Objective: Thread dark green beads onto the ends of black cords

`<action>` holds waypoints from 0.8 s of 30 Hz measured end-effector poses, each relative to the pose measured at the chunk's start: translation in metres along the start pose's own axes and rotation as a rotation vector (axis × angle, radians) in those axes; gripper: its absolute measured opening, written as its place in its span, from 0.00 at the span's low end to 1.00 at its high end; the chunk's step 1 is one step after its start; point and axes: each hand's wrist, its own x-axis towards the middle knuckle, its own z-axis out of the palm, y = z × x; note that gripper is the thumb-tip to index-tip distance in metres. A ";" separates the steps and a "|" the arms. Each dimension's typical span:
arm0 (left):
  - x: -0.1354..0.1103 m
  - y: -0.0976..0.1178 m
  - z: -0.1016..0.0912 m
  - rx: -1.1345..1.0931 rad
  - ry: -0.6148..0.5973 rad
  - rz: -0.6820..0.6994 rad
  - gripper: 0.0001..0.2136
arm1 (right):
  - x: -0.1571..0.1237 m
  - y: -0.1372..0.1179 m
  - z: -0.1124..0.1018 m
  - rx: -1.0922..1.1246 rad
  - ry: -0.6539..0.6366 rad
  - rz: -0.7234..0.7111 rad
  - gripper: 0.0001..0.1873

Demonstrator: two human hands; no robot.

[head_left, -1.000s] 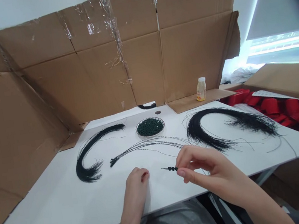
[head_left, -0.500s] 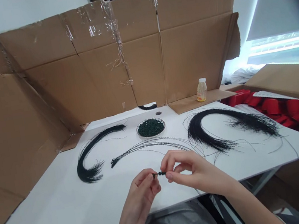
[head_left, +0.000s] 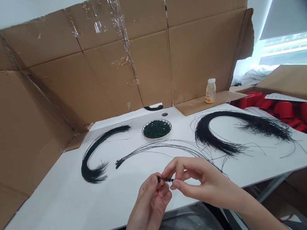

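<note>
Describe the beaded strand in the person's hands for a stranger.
At the front of the white table, the left hand and right hand meet. Pinched between them is a short black strand threaded with small dark beads. Unlike the long black strands lying on the table, it alone is held.

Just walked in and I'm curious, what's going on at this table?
A person is pinching a short string of dark beads between the left hand and right hand, over a white table. Beyond the hands lie a plate of dark green beads and curved bundles of thin black strands, with cardboard sheets standing behind.
</note>
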 end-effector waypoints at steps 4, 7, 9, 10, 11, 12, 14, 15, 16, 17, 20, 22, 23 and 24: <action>0.000 0.000 0.001 -0.026 -0.006 -0.004 0.13 | -0.001 -0.001 0.002 -0.027 0.001 -0.016 0.11; 0.000 -0.001 0.000 -0.034 -0.019 -0.001 0.12 | -0.001 -0.002 0.002 -0.033 -0.006 -0.021 0.11; -0.001 -0.001 -0.001 -0.039 -0.032 0.001 0.11 | -0.001 -0.003 0.002 -0.036 -0.003 -0.020 0.11; -0.001 -0.001 -0.002 -0.043 -0.036 0.000 0.11 | -0.001 -0.003 0.002 -0.036 0.000 -0.018 0.11; -0.001 -0.001 -0.002 -0.047 -0.038 -0.003 0.11 | -0.001 -0.003 0.002 -0.034 0.000 -0.017 0.11; -0.002 -0.001 -0.002 -0.051 -0.036 -0.005 0.11 | -0.001 -0.003 0.002 -0.030 -0.002 -0.016 0.11; -0.002 -0.001 -0.001 -0.057 -0.029 -0.012 0.12 | -0.001 -0.002 0.002 -0.023 -0.007 -0.017 0.11; -0.002 -0.001 -0.001 -0.058 -0.026 -0.014 0.12 | -0.002 -0.002 0.002 -0.022 -0.007 -0.016 0.11; -0.003 -0.001 0.000 -0.058 -0.023 -0.015 0.12 | -0.002 -0.001 0.002 -0.022 -0.007 -0.017 0.11; -0.003 -0.001 0.000 -0.056 -0.019 -0.016 0.12 | -0.002 -0.001 0.002 -0.022 -0.006 -0.020 0.11; -0.004 -0.002 0.001 -0.039 0.014 -0.020 0.14 | -0.002 -0.002 0.002 -0.024 -0.008 -0.020 0.11; -0.004 -0.002 0.001 -0.021 0.036 -0.023 0.15 | -0.002 -0.002 0.002 -0.025 -0.012 -0.019 0.11; -0.004 -0.002 0.001 -0.009 0.041 -0.023 0.16 | -0.002 -0.003 0.002 -0.026 -0.013 -0.018 0.11; -0.004 -0.002 0.001 0.004 0.041 -0.020 0.16 | -0.001 -0.003 0.001 -0.026 -0.015 -0.016 0.11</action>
